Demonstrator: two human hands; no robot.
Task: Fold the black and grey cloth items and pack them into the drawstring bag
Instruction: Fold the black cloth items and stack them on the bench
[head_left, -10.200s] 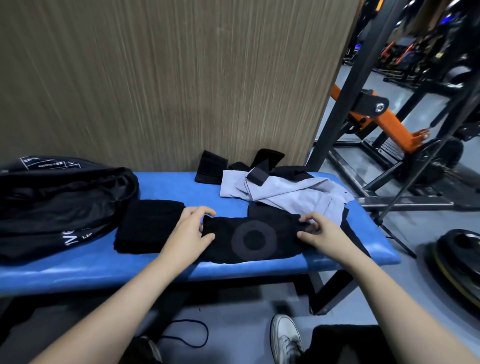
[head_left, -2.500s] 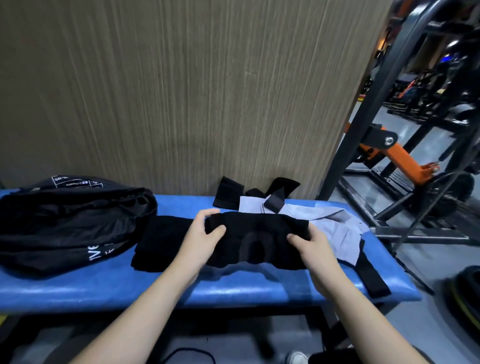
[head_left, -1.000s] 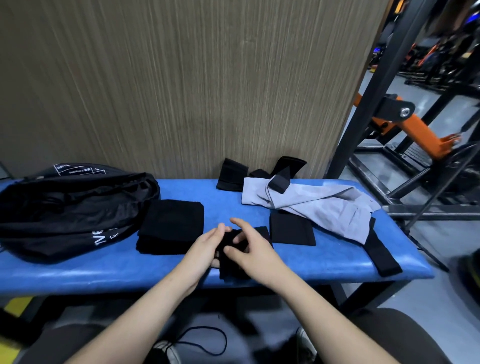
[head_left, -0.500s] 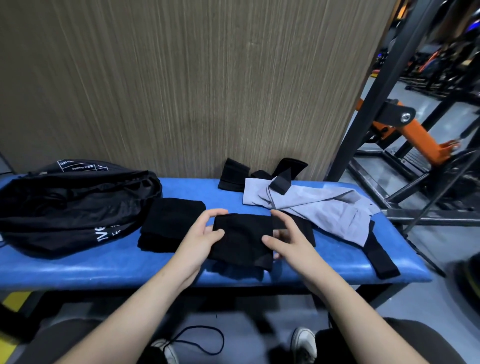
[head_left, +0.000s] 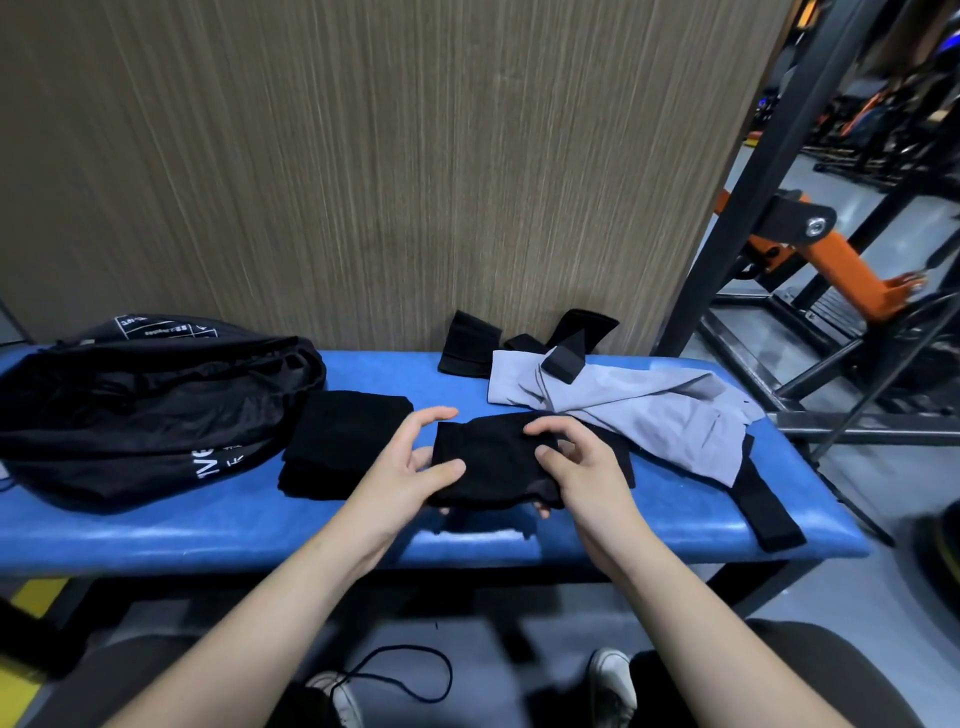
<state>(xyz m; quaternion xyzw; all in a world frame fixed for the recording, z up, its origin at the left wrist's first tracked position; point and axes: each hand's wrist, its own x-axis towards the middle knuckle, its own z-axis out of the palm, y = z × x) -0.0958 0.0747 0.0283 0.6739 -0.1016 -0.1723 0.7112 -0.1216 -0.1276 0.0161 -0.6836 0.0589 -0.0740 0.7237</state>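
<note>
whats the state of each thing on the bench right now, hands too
black cloth in hand: folded, held just above the bench
left hand: pinches the cloth's left edge
right hand: grips its right edge
folded black cloth: lying flat by the bag
drawstring bag: lying on its side, mouth open
grey garment: unfolded, crumpled
black strap: loose, overhanging the bench edge

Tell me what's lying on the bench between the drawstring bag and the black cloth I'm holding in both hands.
A folded black cloth lies flat on the blue bench, beside the drawstring bag and left of the held black cloth. The head view shows it.
</note>
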